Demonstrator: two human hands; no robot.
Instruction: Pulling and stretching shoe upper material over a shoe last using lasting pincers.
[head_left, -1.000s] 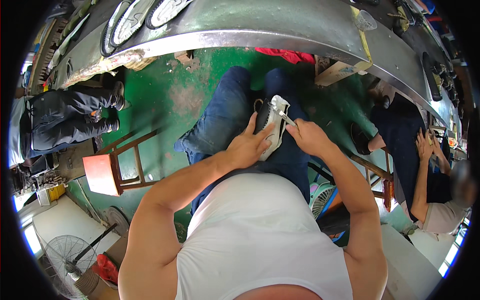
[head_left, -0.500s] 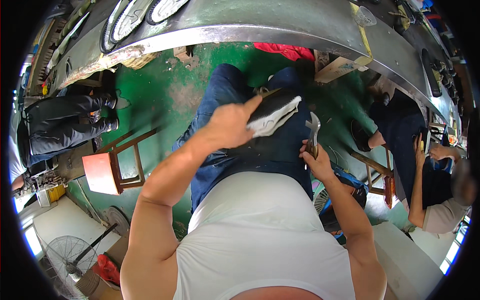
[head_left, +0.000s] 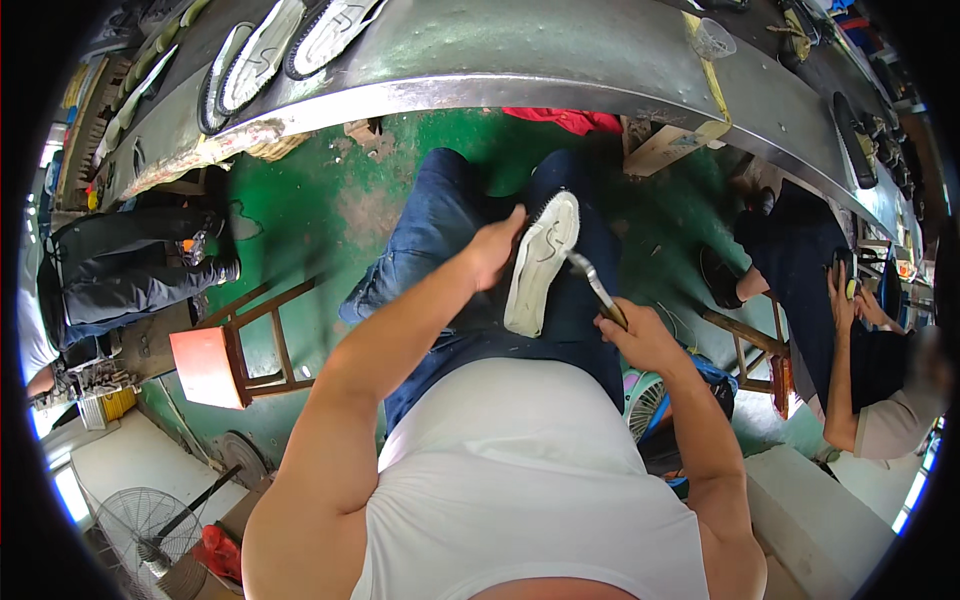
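An unfinished shoe (head_left: 543, 265) rests bottom up across my thighs, its pale underside facing me and a dark toothed edge near its toe. My left hand (head_left: 495, 247) grips its left side; the fingers are partly hidden behind it. In my right hand (head_left: 640, 335) is a hand tool (head_left: 597, 284) with a curved metal head and a brownish handle. That head points up and left, close against the shoe's right edge; I cannot tell if they touch. Whether the tool is a hammer or pincers is unclear.
A metal workbench (head_left: 450, 92) curves across the front, bearing several similar shoe bottoms (head_left: 262, 57) at left and a clear cup (head_left: 714, 40) at right. An orange-topped stool (head_left: 208, 368) stands left, a fan (head_left: 140, 530) behind it. A co-worker (head_left: 840, 330) sits at right.
The shoe has turned from lying slantwise to nearly lengthwise, showing its full pale underside. My left hand has shifted to its side, and the tool's head has swung left toward it.
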